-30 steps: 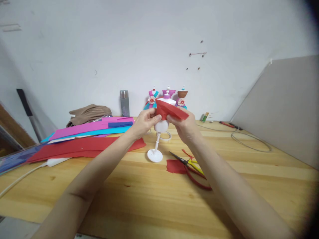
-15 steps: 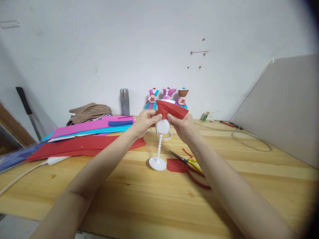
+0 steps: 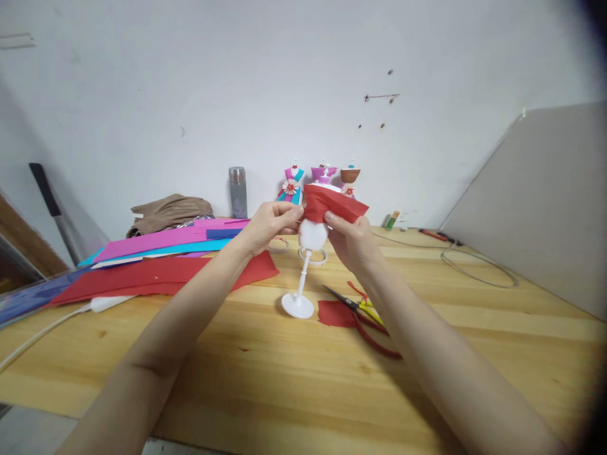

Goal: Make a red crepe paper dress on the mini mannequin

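Note:
A small white dress-form mannequin [image 3: 313, 236] on a round base leans slightly to the right, with a pink neck. Wrapped across its chest is a piece of red fabric [image 3: 334, 202], its free end sticking out to the right. My left hand [image 3: 268, 229] pinches the fabric's left edge beside the torso. On the other side, my right hand [image 3: 355, 243] grips the fabric between thumb and fingers at the front right. Scissors [image 3: 349, 303] with dark blades and a red handle lie near my right forearm, by a red scrap [image 3: 334, 314] and something yellow [image 3: 370, 312].
Pink, blue and red sheets [image 3: 165, 277] are piled at the left, near a white cable [image 3: 42, 338]. Behind stand dressed mannequins [image 3: 291, 186], a grey flask [image 3: 238, 196] and brown cloth [image 3: 173, 212]. A grey panel [image 3: 545, 189] rises at the right.
The mannequin has tilted, its top shifting right and its base slightly left. My left hand has slid from the fabric's front to its left edge; my right hand moved slightly right.

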A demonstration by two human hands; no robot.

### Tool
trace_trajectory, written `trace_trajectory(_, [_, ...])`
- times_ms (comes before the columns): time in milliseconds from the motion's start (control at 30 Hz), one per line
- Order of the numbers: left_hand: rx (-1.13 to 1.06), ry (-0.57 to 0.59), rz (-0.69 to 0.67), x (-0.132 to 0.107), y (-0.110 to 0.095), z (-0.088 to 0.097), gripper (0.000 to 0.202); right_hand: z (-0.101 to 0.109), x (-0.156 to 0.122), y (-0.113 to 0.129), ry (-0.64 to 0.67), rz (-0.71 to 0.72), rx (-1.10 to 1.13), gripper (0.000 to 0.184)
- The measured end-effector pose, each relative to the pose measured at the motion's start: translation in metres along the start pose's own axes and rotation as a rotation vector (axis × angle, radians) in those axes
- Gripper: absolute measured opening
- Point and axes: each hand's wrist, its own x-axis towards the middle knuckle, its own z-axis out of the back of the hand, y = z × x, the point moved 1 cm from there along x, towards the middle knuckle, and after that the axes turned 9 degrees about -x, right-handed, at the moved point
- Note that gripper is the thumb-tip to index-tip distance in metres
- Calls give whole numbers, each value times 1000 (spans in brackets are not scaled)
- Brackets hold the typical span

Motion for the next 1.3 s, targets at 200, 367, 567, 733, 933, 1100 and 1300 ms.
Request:
trace_trajectory(200, [88,-115,-102,0,0,-3,44,1,1,-12,13,1,-65,31])
trace_trajectory(367, [76,-185,-116,1,3,-7,36,0,-1,-14,20,14,-80,34])
trace_trajectory(567, [131,-199,-171,0,1,-11,35,1,0,-14,-14,27,-103,42])
trace_trajectory(733, [181,-198,-219,1,5,-13,30,4,1,-17,-48,105,-199,39])
trace_trajectory(933, [284,-300,-271,0,13,-16,25,-4,-4,-17,-136,151,-330,34])
trace_trajectory(1100, [332,-353,-302,-1,15,-20,25,-9,-6,-21,-161,137,-279,34])
trace_trajectory(1300, [256,-343,-282,2,18,-19,25,-9,-6,-25,-154,127,-255,38])
